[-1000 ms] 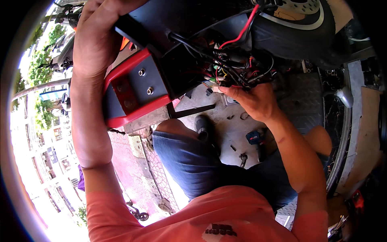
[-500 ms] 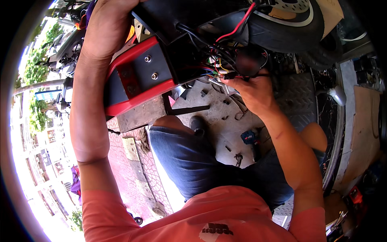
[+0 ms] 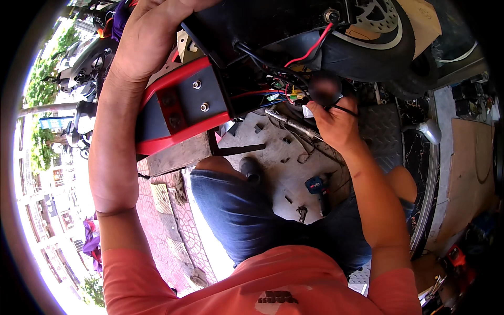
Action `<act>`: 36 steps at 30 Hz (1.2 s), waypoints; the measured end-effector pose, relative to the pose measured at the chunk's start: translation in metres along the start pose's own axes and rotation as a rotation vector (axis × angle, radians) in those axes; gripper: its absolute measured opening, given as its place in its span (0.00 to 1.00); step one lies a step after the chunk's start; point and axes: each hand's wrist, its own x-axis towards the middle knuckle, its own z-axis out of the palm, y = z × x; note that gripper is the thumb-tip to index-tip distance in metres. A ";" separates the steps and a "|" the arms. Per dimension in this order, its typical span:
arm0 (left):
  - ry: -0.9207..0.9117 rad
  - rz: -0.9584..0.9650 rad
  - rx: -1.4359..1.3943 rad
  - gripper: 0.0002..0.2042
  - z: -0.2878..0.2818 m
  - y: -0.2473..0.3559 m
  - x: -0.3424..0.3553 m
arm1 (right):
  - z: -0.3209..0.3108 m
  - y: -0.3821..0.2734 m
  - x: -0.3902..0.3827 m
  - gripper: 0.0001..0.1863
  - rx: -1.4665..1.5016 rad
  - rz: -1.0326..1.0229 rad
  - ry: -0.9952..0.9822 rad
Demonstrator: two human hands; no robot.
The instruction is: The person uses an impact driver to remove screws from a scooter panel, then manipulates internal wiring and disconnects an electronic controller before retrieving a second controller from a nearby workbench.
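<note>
A black housing [image 3: 262,26] fills the top, with a red-and-black bracket [image 3: 181,107] carrying two bolts joined to its left. My left hand [image 3: 149,39] grips the upper edge of the housing, some of its fingers cut off by the frame. Thin coloured wires [image 3: 286,93] spill from the underside of the housing. Beside them my right hand [image 3: 338,123] is closed on a black cable [image 3: 345,109], its thumb near a white piece [image 3: 308,111]. A round black part [image 3: 324,87] sits just above that hand and hides some fingers. One red cable [image 3: 310,51] runs up to a bolt.
A tyred wheel with a brake disc [image 3: 376,16] stands at the top right. Under the bracket is a worn block-like stand [image 3: 181,155]. On the floor between my legs lie a blue drill [image 3: 318,188] and small dark scraps. Parked motorbikes [image 3: 89,63] line the left.
My right hand has drawn slightly right, away from the wires, uncovering the white piece and a metal rod beneath. My left hand stays on the housing. The whole view has shifted a little.
</note>
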 end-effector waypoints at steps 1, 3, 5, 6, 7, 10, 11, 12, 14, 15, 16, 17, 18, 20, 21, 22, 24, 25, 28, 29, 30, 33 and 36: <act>-0.023 -0.026 0.015 0.13 -0.004 0.000 0.000 | 0.000 0.000 0.001 0.10 0.017 -0.015 -0.003; 0.003 -0.010 0.041 0.13 -0.006 0.001 -0.002 | -0.003 -0.003 0.003 0.09 0.051 -0.046 -0.006; 0.019 -0.006 0.032 0.13 0.000 0.003 -0.004 | -0.008 -0.009 0.002 0.09 0.096 -0.031 -0.047; 0.025 -0.008 0.012 0.14 0.004 0.006 -0.006 | -0.012 -0.012 0.002 0.08 0.118 -0.024 -0.067; 0.030 -0.007 -0.013 0.14 0.008 0.005 -0.006 | -0.018 -0.017 0.002 0.08 0.110 -0.028 -0.081; 0.076 0.023 0.061 0.14 0.008 0.000 -0.005 | -0.038 -0.040 0.003 0.09 0.099 -0.064 -0.110; 0.101 0.030 0.091 0.15 0.006 -0.001 -0.006 | -0.045 -0.050 0.004 0.09 0.100 -0.088 -0.112; 0.073 0.033 0.075 0.15 0.005 0.000 -0.007 | -0.048 -0.056 0.004 0.09 0.101 -0.112 -0.116; 0.012 0.042 0.034 0.16 0.004 0.003 -0.006 | -0.054 -0.059 0.002 0.10 0.048 -0.133 -0.123; -0.008 0.026 0.027 0.16 -0.001 0.002 -0.005 | -0.055 -0.057 0.003 0.10 0.021 -0.149 -0.120; -0.028 0.013 0.018 0.16 -0.006 0.000 -0.004 | -0.058 -0.056 0.004 0.11 -0.008 -0.165 -0.118; -0.047 0.000 0.008 0.16 -0.010 -0.001 -0.003 | -0.058 -0.054 0.005 0.10 -0.042 -0.198 -0.121; -0.045 0.020 0.036 0.16 -0.010 -0.002 -0.004 | -0.058 -0.050 0.005 0.10 -0.076 -0.230 -0.124; -0.041 0.064 0.093 0.16 -0.008 -0.002 -0.003 | -0.056 -0.044 0.005 0.10 -0.088 -0.252 -0.132; -0.008 0.074 0.113 0.18 -0.005 -0.001 -0.003 | -0.054 -0.042 0.004 0.10 -0.066 -0.240 -0.136; 0.016 0.083 0.135 0.20 0.000 0.000 -0.005 | -0.053 -0.040 0.002 0.10 -0.044 -0.222 -0.134; 0.043 0.011 0.135 0.22 -0.002 -0.003 -0.005 | -0.052 -0.037 -0.001 0.09 -0.018 -0.181 -0.131; 0.045 -0.074 0.119 0.23 -0.017 -0.006 -0.010 | -0.051 -0.036 -0.004 0.09 0.000 -0.160 -0.128; 0.018 -0.171 0.113 0.25 -0.022 -0.004 -0.009 | -0.050 -0.038 -0.006 0.10 0.004 -0.091 -0.151; -0.001 -0.172 0.115 0.26 -0.019 -0.003 -0.007 | -0.051 -0.037 -0.008 0.11 0.005 -0.061 -0.168; 0.000 -0.160 0.130 0.25 -0.018 -0.004 -0.005 | -0.052 -0.035 -0.011 0.12 0.006 -0.031 -0.185; 0.044 -0.165 0.239 0.25 -0.026 0.013 -0.020 | -0.049 -0.038 -0.014 0.12 0.054 -0.014 -0.243; 0.206 -0.150 0.096 0.28 -0.008 -0.003 -0.015 | -0.051 -0.031 -0.014 0.12 0.027 0.023 -0.226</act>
